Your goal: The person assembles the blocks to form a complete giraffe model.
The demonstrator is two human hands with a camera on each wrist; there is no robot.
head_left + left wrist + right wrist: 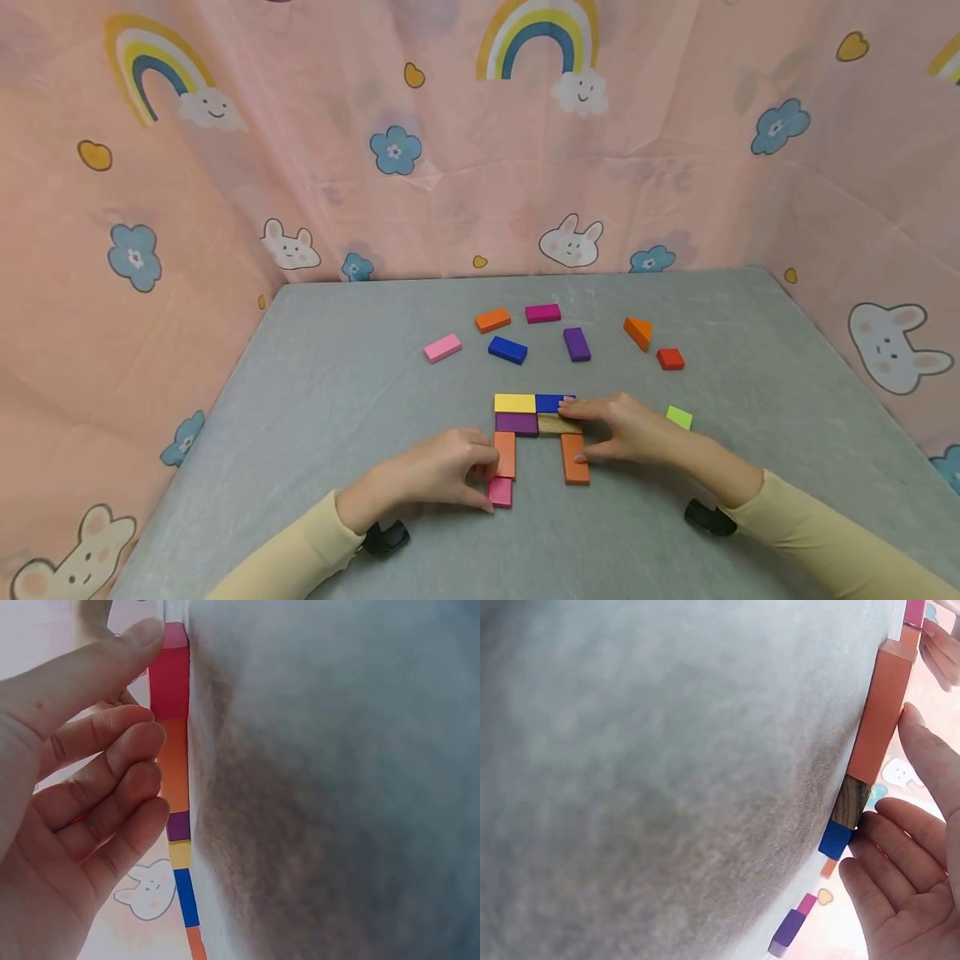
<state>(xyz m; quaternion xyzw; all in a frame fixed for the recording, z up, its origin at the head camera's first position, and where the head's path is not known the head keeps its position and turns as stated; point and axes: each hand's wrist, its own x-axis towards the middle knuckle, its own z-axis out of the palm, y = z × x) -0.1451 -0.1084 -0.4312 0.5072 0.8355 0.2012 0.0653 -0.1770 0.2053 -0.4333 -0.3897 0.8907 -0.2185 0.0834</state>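
Note:
A flat arrangement of blocks lies between the two hands. Its far row is a yellow block [514,403] beside a blue block [550,403]; nearer come a purple block [516,424] and a wood-coloured block [558,425]. Two orange blocks extend toward the person, the left one [505,455] with a pink block [500,492] at its near end. My left hand [442,468] rests its thumb at the pink block and its bent fingers along the left orange block. My right hand [626,429] touches the blue block with its fingertips and the right orange block [575,460] with its thumb.
Loose blocks lie farther back: light pink [442,348], orange [492,320], blue [507,350], magenta [543,313] and purple [577,344]. Toward the right are an orange triangle [639,333], a red block [671,359] and a lime block [679,417], partly behind the right hand.

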